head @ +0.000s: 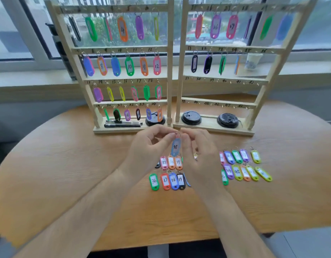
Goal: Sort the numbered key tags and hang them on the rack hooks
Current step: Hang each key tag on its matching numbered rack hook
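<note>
Round wooden table (67, 174) under a window (21, 25), two wooden racks (170, 62) upright side by side at the far edge. Both hands raised over mid-table, just short of the rack bases. Left hand (151, 144) and right hand (196, 146) pinched together on the metal ring (176, 134) of a blue tag marked 38 (175, 147); thumb and forefinger tips nearly closed on the ring, other fingers loosely curled. Tag hanging upright below the fingertips, clear of the table.

Directly beneath the fingers: two short rows of loose tags (168, 180), readable numbers 36 to 39, partly hidden by the right wrist. Right of the right hand: second cluster (243, 166) in two rows, 45 readable, rest blurred. Left of the left hand: bare wood out to the table rim, plenty of room. Near edge also bare around the forearms.

Beyond the fingers: left rack full on all four bars. Right rack filled on top bar, partly on second; bars labelled 37–42 (224, 81) and 43–48 (216, 104) with bare hooks. Black round lids (191, 117) and pens (122, 124) on the rack bases.
</note>
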